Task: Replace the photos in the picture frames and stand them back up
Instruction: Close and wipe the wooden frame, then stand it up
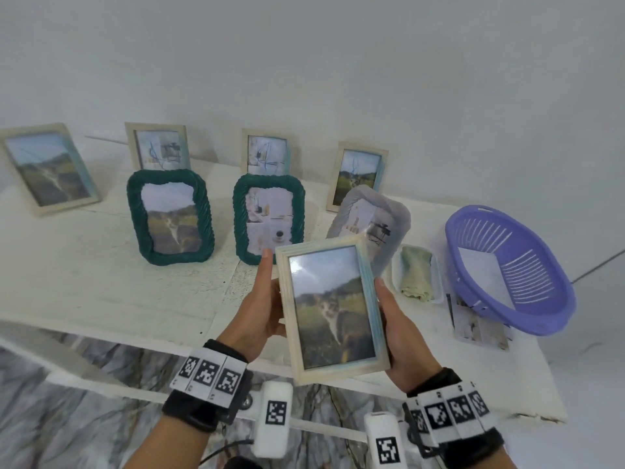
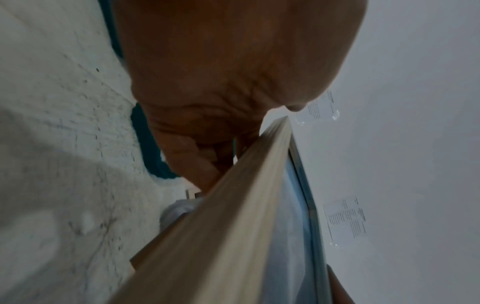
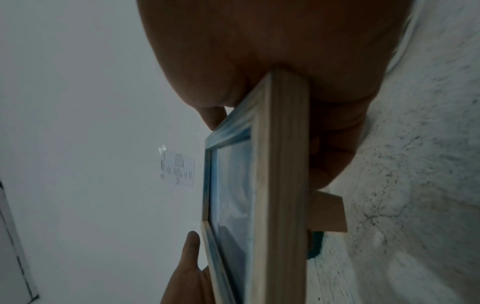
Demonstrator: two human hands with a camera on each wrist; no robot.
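Bare tabletop [image 1: 84, 265] front left, green frames [image 1: 170, 216] behind, basket [image 1: 507, 265] right

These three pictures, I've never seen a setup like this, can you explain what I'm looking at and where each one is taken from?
No machine here: a person works with bare hands, wearing wristbands with black-and-white markers. The wide picture comes from a camera on their head; the two dark close-ups come from cameras on each wrist, looking along the hand. The left hand and right hand hold a pale wooden frame by its side edges, with a landscape photo in it. On the white table stand more frames, two of them green. A purple basket and loose photos lie at the right.
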